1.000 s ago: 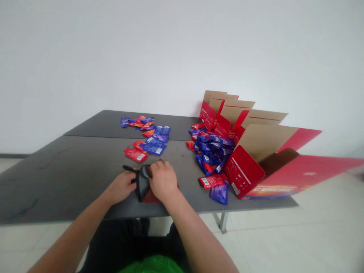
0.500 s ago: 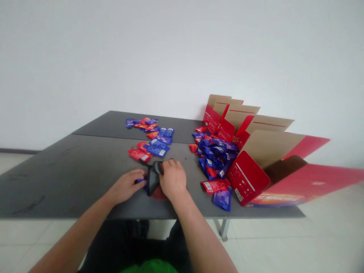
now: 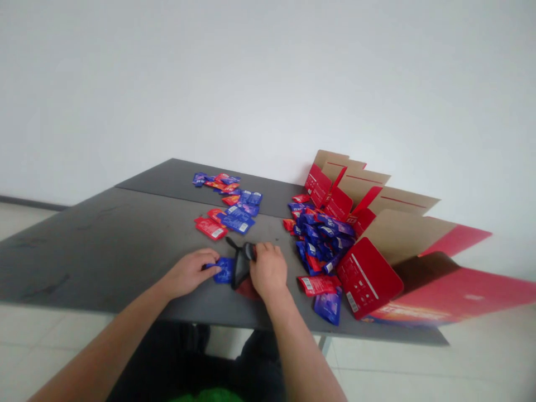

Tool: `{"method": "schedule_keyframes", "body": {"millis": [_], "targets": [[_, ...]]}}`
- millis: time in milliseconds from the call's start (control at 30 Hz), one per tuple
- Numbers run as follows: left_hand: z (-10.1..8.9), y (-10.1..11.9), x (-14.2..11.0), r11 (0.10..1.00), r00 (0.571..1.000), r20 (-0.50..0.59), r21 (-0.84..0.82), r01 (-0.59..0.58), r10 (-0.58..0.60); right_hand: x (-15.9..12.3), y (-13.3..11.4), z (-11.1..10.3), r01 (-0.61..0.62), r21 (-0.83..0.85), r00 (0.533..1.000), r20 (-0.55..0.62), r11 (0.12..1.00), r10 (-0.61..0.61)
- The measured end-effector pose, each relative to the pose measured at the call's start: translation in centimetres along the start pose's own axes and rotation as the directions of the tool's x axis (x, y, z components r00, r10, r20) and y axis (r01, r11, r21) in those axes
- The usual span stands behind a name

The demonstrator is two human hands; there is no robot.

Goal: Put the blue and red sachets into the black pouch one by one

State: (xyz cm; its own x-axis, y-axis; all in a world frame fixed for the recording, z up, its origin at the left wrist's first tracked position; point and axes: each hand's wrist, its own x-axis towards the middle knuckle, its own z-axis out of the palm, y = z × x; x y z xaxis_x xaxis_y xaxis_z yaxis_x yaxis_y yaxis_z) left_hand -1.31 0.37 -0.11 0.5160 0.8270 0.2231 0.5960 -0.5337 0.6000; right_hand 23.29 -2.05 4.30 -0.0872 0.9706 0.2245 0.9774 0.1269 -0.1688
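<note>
My left hand [image 3: 193, 272] pinches the left end of a blue sachet [image 3: 225, 271] that lies flat near the table's front edge. The fingers of my right hand [image 3: 269, 268] are wrapped round a dark hand tool [image 3: 240, 267] with a black strip sticking out at its far left and a reddish part below. This tool stands at the sachet's right end; whether it rests on the sachet cannot be told. My palm covers much of the tool, so its exact kind is unclear.
Red and blue sachets [image 3: 238, 219] lie scattered beyond my hands. To the right is a heap of similar sachets [image 3: 320, 234]. Several open red cardboard boxes [image 3: 371, 273] stand in a row along the right side of the dark table [image 3: 138, 245].
The blue sachet now shows between my hands, where it was mostly hidden before. The tool and my right hand are farther from my left hand. The whole view has shifted slightly.
</note>
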Motion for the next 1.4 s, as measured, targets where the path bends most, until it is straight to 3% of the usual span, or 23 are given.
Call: {"method": "schedule_keyframes", "body": {"millis": [133, 200, 333, 433, 500, 567, 733, 800, 867, 967, 1033, 1167, 1267, 1333, 1400], "targets": [[0.2, -0.1, 0.0, 0.998, 0.998, 0.002, 0.012, 0.066, -0.066, -0.7, -5.6, 1.8, 0.145, 0.061, 0.989, -0.009, 0.988, -0.145], [0.2, 0.1, -0.1, 0.998, 0.998, -0.002, 0.019, 0.064, -0.064, -0.9, -6.2, 2.7, 0.144, 0.060, 0.989, 0.020, 0.988, -0.145], [0.1, 0.3, -0.1, 1.000, 1.000, -0.001, 0.013, 0.004, -0.004, -0.5, -2.1, 2.8, 0.051, 0.021, 0.998, 0.045, 0.998, -0.052], [-0.1, 0.4, 0.0, 1.000, 1.000, 0.003, -0.003, -0.019, 0.019, 0.3, 2.0, 1.4, -0.063, -0.056, 0.995, 0.077, 0.996, 0.068], [-0.1, 0.3, 0.0, 1.000, 1.000, 0.008, -0.005, -0.025, 0.025, 0.5, 2.8, 0.4, -0.101, -0.083, 0.993, 0.056, 0.991, 0.106], [0.0, 0.0, 0.0, 0.999, 0.999, 0.011, 0.000, -0.033, 0.033, 0.2, 1.5, 0.0, -0.081, -0.056, 0.997, 0.000, 0.995, 0.081], [0.3, -0.5, -0.1, 0.999, 1.000, -0.002, 0.038, 0.019, -0.019, -1.3, -4.0, 1.6, 0.163, 0.069, 0.986, -0.041, 0.984, -0.160], [0.3, -0.5, -0.1, 0.999, 1.000, -0.004, 0.046, 0.016, -0.016, -1.4, -3.8, 2.3, 0.169, 0.071, 0.986, -0.006, 0.983, -0.169], [0.2, -0.3, -0.1, 0.999, 1.000, 0.006, 0.045, -0.003, 0.003, -1.1, -1.6, 2.3, 0.103, 0.045, 0.994, 0.044, 0.994, -0.104], [0.0, 0.0, 0.0, 0.999, 1.000, 0.023, 0.032, -0.013, 0.012, 0.0, 2.3, 1.1, -0.043, -0.032, 0.994, 0.098, 0.999, 0.046], [-0.1, 0.0, 0.0, 1.000, 1.000, 0.026, 0.028, -0.006, 0.006, 0.3, 3.0, 0.1, -0.092, -0.043, 0.993, 0.072, 0.995, 0.095], [0.0, -0.3, 0.0, 1.000, 0.999, 0.043, 0.027, 0.002, -0.003, -0.3, -1.3, 0.1, 0.035, 0.074, 0.998, -0.062, 0.997, -0.030], [0.1, -0.4, 0.0, 0.999, 0.999, 0.027, 0.038, 0.032, -0.033, -1.1, -4.8, 1.6, 0.195, 0.113, 0.981, -0.039, 0.974, -0.192], [0.1, -0.3, 0.0, 0.998, 0.999, 0.012, 0.044, 0.035, -0.036, -1.3, -4.8, 2.4, 0.207, 0.117, 0.978, -0.003, 0.971, -0.208], [0.1, -0.2, 0.0, 0.999, 1.000, 0.016, 0.045, 0.022, -0.023, -1.1, -2.8, 2.8, 0.155, 0.107, 0.987, 0.023, 0.982, -0.159]]}}
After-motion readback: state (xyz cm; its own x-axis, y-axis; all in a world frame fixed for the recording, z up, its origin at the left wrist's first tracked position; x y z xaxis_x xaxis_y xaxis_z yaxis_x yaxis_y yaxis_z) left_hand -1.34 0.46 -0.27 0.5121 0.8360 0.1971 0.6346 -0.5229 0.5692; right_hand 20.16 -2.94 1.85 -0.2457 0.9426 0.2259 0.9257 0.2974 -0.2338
